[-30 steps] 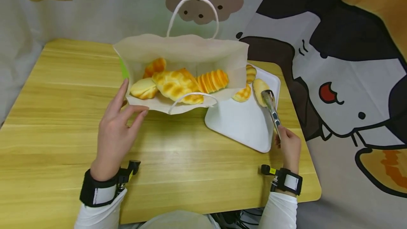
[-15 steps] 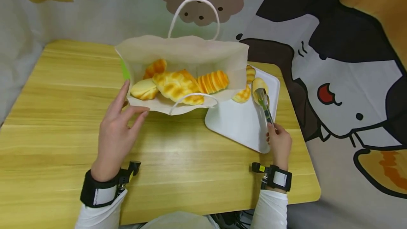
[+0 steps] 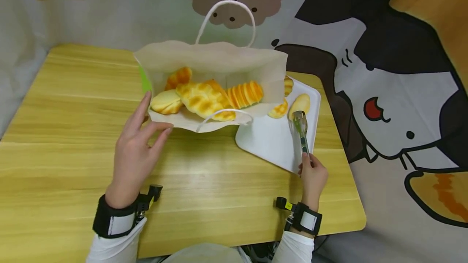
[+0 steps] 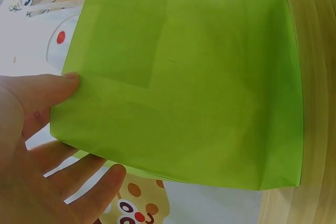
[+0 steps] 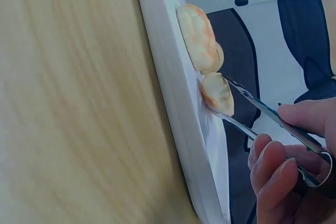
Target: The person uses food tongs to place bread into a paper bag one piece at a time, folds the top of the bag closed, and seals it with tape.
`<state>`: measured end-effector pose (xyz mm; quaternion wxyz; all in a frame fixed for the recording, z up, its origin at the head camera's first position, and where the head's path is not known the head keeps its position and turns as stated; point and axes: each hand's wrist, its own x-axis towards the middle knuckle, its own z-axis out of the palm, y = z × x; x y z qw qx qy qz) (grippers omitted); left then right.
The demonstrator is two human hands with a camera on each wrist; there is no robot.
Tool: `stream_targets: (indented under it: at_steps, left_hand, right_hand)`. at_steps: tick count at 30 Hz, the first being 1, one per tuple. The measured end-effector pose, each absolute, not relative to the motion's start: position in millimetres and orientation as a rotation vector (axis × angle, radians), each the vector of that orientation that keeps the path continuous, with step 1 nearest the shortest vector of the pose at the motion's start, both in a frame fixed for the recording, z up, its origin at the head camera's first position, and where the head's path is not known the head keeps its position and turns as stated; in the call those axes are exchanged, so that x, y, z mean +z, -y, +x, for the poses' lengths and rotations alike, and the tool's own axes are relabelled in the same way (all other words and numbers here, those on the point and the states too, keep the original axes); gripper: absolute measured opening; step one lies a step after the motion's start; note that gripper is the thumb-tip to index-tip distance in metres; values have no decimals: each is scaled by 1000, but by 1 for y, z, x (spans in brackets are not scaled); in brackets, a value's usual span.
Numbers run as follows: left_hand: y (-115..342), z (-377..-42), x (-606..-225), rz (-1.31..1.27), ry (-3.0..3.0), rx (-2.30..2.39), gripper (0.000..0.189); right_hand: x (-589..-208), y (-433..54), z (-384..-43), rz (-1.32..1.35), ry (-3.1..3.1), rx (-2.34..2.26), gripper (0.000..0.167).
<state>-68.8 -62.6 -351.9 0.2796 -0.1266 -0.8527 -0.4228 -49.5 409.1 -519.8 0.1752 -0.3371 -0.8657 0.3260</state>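
My left hand (image 3: pixel 135 149) holds the near left corner of a green paper bag (image 4: pixel 184 87), thumb on the outer face and fingers at its edge. The bag's pale inside (image 3: pixel 219 58) faces up in the head view, with several bread pieces in it, including a braided bread (image 3: pixel 202 98) and a ridged roll (image 3: pixel 245 93). My right hand (image 3: pixel 313 177) grips metal tongs (image 3: pixel 301 127). Their tips lie at the near end of an oval bread roll (image 3: pixel 300 104) on the white tray; in the right wrist view the arms stand on either side of this roll (image 5: pixel 217 92).
The white tray (image 3: pixel 272 141) sits partly behind the bag's right side. Two more bread pieces lie on it, a browned piece (image 3: pixel 279 109) and a striped roll (image 3: pixel 288 85). A white rope handle (image 3: pixel 226 2) stands up behind the bag. Wooden table (image 3: pixel 204 198) extends in front.
My right hand and the tongs have moved left and toward me, and the tong tips have shifted along the oval roll to its near end. The left hand keeps its place at the bag.
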Motion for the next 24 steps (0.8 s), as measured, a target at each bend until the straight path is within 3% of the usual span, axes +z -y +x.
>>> stream_targets:
  at_steps: [8, 15, 24]
  left_hand:
    - [68, -68, -351, -364, 2349, -1061, 8]
    - [67, -67, -351, -350, 2341, -1076, 9]
    - [63, -68, -349, -323, 2287, -1134, 10]
  right_hand:
    - [-511, -407, -34, -976, 2389, 1003, 45]
    - [-450, -368, -21, -972, 2376, 1095, 46]
    - [-427, -360, -13, -950, 2366, 1073, 42]
